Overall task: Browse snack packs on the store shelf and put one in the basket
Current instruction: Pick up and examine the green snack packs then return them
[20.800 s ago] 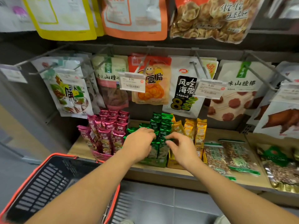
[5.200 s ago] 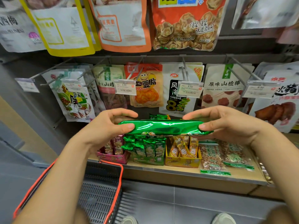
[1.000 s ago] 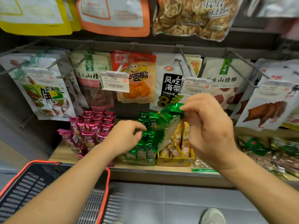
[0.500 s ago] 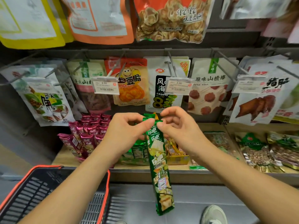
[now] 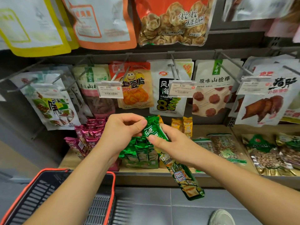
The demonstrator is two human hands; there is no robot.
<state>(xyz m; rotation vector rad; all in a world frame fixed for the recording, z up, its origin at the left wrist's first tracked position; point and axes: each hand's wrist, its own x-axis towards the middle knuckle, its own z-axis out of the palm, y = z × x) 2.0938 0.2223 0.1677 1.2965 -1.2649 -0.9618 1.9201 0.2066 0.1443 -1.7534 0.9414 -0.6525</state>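
A long green snack pack (image 5: 181,174) hangs slanted in front of the wooden shelf (image 5: 211,129), its lower end pointing down and right. My left hand (image 5: 120,130) pinches its top edge between thumb and fingers. My right hand (image 5: 172,143) grips the pack just below, thumb across the green wrapper, and hides its middle. Under my left forearm sits the black basket with a red rim (image 5: 48,197), at the lower left on the floor. Behind my hands stands an open box of the same green packs (image 5: 139,153).
Boxes of pink packs (image 5: 87,135) and yellow packs (image 5: 183,125) flank the green ones. Flat nut bags (image 5: 224,148) lie on the shelf to the right. Snack bags (image 5: 136,88) hang on metal hooks with price tags (image 5: 110,91) above. A shoe (image 5: 222,216) stands on the grey tiled floor.
The green pack has swung from hanging straight down to slanting down-right. My right hand slid from its top edge to a grip lower on the wrapper; my left hand still holds the top.
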